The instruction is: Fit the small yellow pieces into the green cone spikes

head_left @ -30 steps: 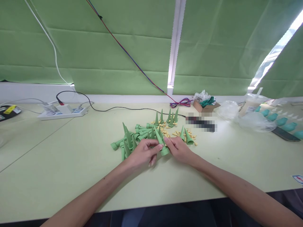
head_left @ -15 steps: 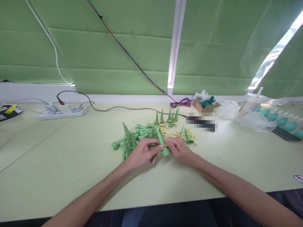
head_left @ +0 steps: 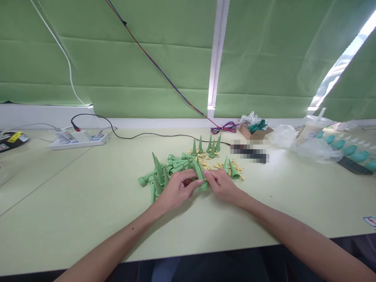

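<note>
A person's bare hands meet over a pale table [head_left: 96, 219], close to its front edge, working at a green plastic cone [head_left: 201, 181]. The left hand [head_left: 179, 188] grips the cone near its base, thumb in front, its narrow tip tilted up and away. The right hand [head_left: 221, 185] presses in from the other side, thumb and fingers drawn narrow against the cone's side; a speck of yellow shows at the fingertips, too small to make out.

Beside and beyond the left hand lies a heap of green cones [head_left: 159, 172], some upright, others on their sides. Small yellow pieces [head_left: 205, 165] are scattered behind the hands, near a group of standing cones [head_left: 212, 150]. More of the yellow pieces surround a leaning cone [head_left: 234, 171] to the right.

Toward the back of the table, a coiled red-and-blue cable [head_left: 225, 127] sits near a cardboard box [head_left: 256, 134] holding green material and clear plastic. A drink cup [head_left: 310, 127] with a straw stands farther right, by a crumpled plastic bag [head_left: 320, 151] and a row of teal objects [head_left: 349, 150]. A white power strip [head_left: 78, 142] lies at left, below green blinds [head_left: 132, 66].
</note>
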A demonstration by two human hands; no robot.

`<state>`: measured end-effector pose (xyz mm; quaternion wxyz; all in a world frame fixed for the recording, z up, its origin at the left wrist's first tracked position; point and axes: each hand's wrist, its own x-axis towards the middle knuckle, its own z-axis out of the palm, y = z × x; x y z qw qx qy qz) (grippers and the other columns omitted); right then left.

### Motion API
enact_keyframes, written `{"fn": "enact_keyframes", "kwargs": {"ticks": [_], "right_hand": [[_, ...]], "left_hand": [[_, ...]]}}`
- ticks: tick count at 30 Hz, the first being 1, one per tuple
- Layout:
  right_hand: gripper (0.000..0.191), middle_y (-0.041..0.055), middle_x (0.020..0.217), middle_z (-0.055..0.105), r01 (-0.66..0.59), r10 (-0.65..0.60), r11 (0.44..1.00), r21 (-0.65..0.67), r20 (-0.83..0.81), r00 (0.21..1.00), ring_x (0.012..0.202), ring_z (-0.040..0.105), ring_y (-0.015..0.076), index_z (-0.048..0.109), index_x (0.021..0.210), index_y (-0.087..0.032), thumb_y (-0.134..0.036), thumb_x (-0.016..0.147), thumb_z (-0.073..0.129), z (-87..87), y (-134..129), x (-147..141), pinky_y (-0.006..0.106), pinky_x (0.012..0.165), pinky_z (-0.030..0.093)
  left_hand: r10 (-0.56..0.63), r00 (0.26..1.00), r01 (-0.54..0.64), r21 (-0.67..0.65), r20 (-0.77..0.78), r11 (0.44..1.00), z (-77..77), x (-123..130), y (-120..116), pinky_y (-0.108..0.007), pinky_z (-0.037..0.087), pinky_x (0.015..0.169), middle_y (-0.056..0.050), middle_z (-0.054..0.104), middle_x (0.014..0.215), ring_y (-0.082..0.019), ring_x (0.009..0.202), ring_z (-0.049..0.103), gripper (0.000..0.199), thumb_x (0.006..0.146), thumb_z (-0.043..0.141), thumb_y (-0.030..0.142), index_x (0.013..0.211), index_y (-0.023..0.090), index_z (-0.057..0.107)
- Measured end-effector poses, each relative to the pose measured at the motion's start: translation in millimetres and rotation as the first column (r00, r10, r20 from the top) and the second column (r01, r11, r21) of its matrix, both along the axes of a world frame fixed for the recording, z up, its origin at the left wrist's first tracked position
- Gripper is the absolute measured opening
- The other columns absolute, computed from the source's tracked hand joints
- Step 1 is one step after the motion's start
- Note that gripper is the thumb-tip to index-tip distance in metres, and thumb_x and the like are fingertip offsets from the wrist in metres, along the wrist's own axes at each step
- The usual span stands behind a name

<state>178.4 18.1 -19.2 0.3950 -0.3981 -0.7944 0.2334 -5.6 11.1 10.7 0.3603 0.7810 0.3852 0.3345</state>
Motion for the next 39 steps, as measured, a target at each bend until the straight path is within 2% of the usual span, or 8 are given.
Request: {"fn": "enact_keyframes", "kwargs": {"ticks": [6,10,15,21,30,36,39], "right_hand": [[0.043,-0.005,0.055,0.025,0.092,-0.086,0.994,0.06,-0.09,0.992,0.051,0.024,0.0109,0.024,0.062,-0.021,-0.038,0.101,0.032,-0.2,-1.7,-4.3,0.028,0.053,0.025],[0.044,-0.0046,0.054,0.026,0.154,-0.148,0.987,0.042,-0.122,0.981,0.051,0.025,0.011,0.026,0.062,-0.021,-0.041,0.101,0.033,1.0,-3.1,-6.6,0.028,0.052,0.025],[0.044,-0.0044,0.055,0.027,0.183,-0.176,0.983,0.035,-0.135,0.975,0.052,0.026,0.0113,0.027,0.063,-0.021,-0.042,0.101,0.033,-0.6,-2.6,-7.0,0.028,0.052,0.025],[0.042,-0.0042,0.056,0.03,0.119,-0.114,0.991,0.059,-0.083,0.99,0.053,0.028,0.0118,0.029,0.064,-0.021,-0.04,0.102,0.03,1.5,-5.2,-6.8,0.027,0.053,0.028],[0.04,-0.007,0.053,0.025,0.008,-0.007,0.995,0.103,-0.012,1.0,0.049,0.023,0.0096,0.027,0.064,-0.022,-0.039,0.097,0.04,-3.6,-8.7,-6.9,0.026,0.05,0.026],[0.044,-0.007,0.047,0.031,0.013,-0.018,0.972,0.236,0.019,1.0,0.044,0.026,0.0084,0.025,0.061,-0.022,-0.04,0.093,0.049,-4.4,-12.3,-8.2,0.024,0.049,0.026],[0.044,-0.0074,0.047,0.03,0.014,-0.03,0.962,0.273,0.051,0.998,0.043,0.027,0.0083,0.025,0.061,-0.022,-0.039,0.094,0.049,-3.4,-13.3,-8.7,0.024,0.051,0.029]], "left_hand": [[-0.019,1.0,0.02,-0.135,0.015,0.991,-1.9,0.8,2.3,-0.023,0.038,0.047,0.005,0.047,0.049,-0.01,0.043,0.046,0.035,0.093,0.052,0.042,0.067,0.018,0.052],[0.045,0.998,-0.037,-0.162,0.05,0.986,-3.6,1.8,2.4,-0.023,0.04,0.045,0.005,0.049,0.045,-0.012,0.04,0.048,0.03,0.092,0.053,0.046,0.086,0.018,0.062],[0.125,0.987,-0.108,-0.162,0.097,0.981,-6.9,2.8,2.3,-0.024,0.043,0.044,0.006,0.052,0.047,-0.013,0.04,0.051,0.034,0.092,0.052,0.048,0.104,0.018,0.064],[0.098,0.991,-0.09,-0.099,0.086,0.991,-6.4,3.0,0.2,-0.022,0.042,0.046,0.006,0.05,0.046,-0.011,0.041,0.05,0.029,0.093,0.051,0.046,0.086,0.019,0.059],[0.047,0.989,-0.019,-0.188,0.144,0.982,-3.0,3.7,-1.2,-0.022,0.042,0.045,0.005,0.051,0.046,-0.011,0.04,0.049,0.039,0.096,0.044,0.05,0.073,0.018,0.052],[0.014,0.992,0.01,-0.181,0.129,0.983,-4.5,3.3,-2.0,-0.022,0.043,0.049,0.004,0.054,0.048,-0.01,0.042,0.05,0.044,0.098,0.04,0.049,0.068,0.018,0.051],[0.0,0.991,0.029,-0.223,0.13,0.974,-4.1,2.6,-1.3,-0.022,0.043,0.048,0.003,0.055,0.046,-0.011,0.041,0.052,0.048,0.098,0.038,0.052,0.068,0.017,0.051]]}}
